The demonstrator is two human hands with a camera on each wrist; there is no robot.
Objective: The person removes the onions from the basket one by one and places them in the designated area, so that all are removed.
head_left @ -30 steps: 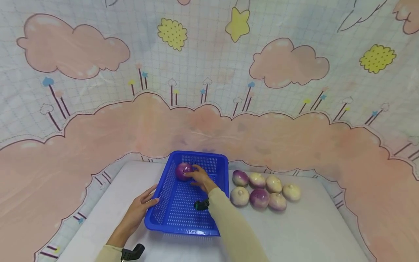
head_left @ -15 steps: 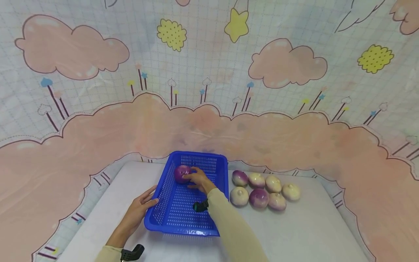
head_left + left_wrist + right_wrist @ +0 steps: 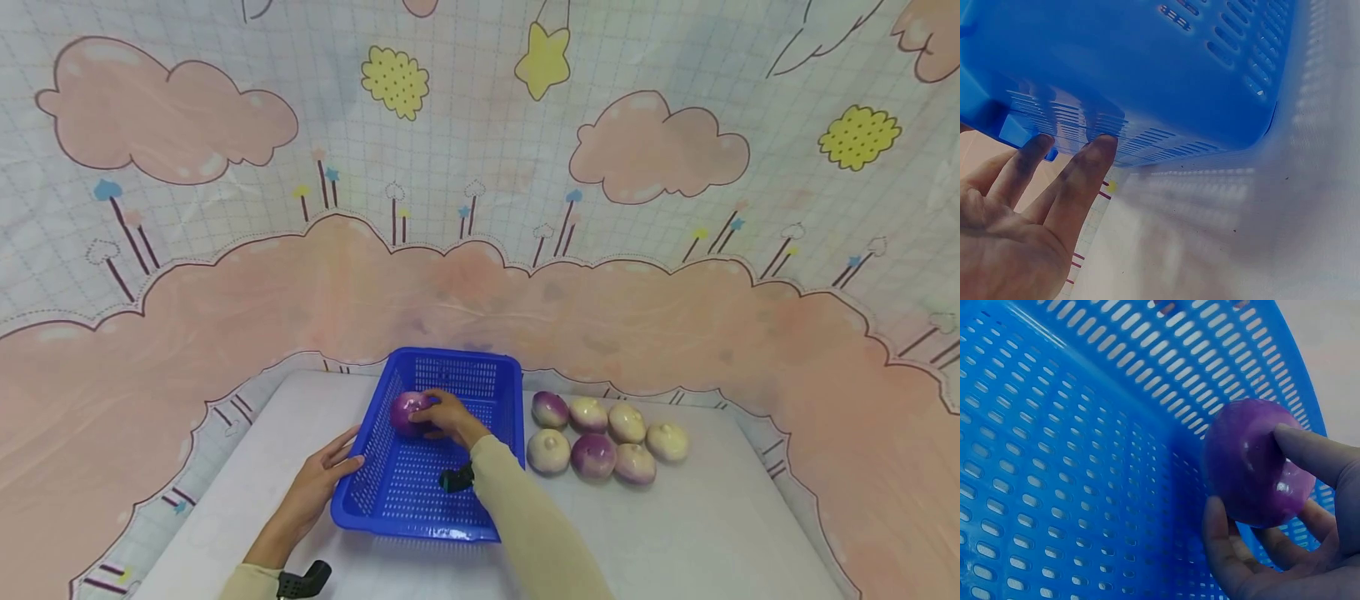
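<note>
My right hand (image 3: 448, 414) reaches into a blue perforated plastic basket (image 3: 480, 379) and grips a glossy purple turnip (image 3: 408, 413). Thumb and fingers lie around the turnip on opposite sides in the right wrist view, where the turnip (image 3: 1254, 462) is close to the basket's slotted side wall (image 3: 1160, 356). My left hand (image 3: 318, 475) holds the basket's left edge, its thumb over the rim. From the left wrist, the left hand's fingers (image 3: 1088, 181) lie against the outside of the slotted wall (image 3: 1160, 147), under the rim.
Right of the basket, several purple-and-cream turnips (image 3: 594, 455) sit in two rows on the white tabletop (image 3: 712, 517). A backdrop (image 3: 480, 308) printed with clouds and stars rises behind the table. Black wrist mounts (image 3: 303, 578) show at both sleeves.
My right hand has moved the purple turnip left and toward me, along the basket's left side. The left hand stays at the rim, and the other turnips have not moved.
</note>
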